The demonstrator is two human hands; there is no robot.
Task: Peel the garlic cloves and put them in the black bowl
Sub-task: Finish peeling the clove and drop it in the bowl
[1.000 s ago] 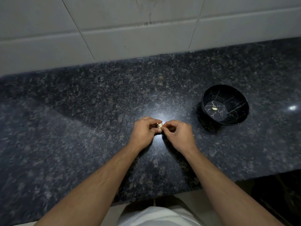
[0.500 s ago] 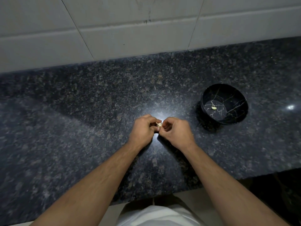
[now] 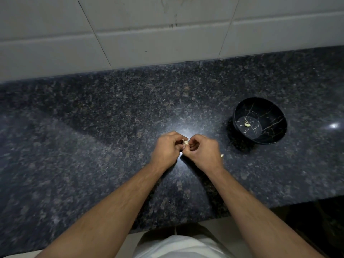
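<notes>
Right then, from my remote seat I watched both hands meet over the middle of the dark speckled granite table (image 3: 93,146). The left hand (image 3: 166,150) had its fingers curled, grasping a pale garlic clove (image 3: 185,142) at its fingertips, and the right hand (image 3: 203,151) was curled in against it from the other side, its grip pinching the same clove. The two hands touched knuckle to knuckle, and only a small bit of the clove showed between them, so I could not tell how much skin was on it. A bright glare on the stone sat just beyond the fingers. Off to the right, well apart from the hands, stood the black bowl (image 3: 275,116) with pale veins across its inside, and one peeled clove (image 3: 247,124) lay on its bottom. A small pale scrap (image 3: 221,155) lay on the table just beside the right hand. White wall tiles (image 3: 149,40) ran behind the table.
</notes>
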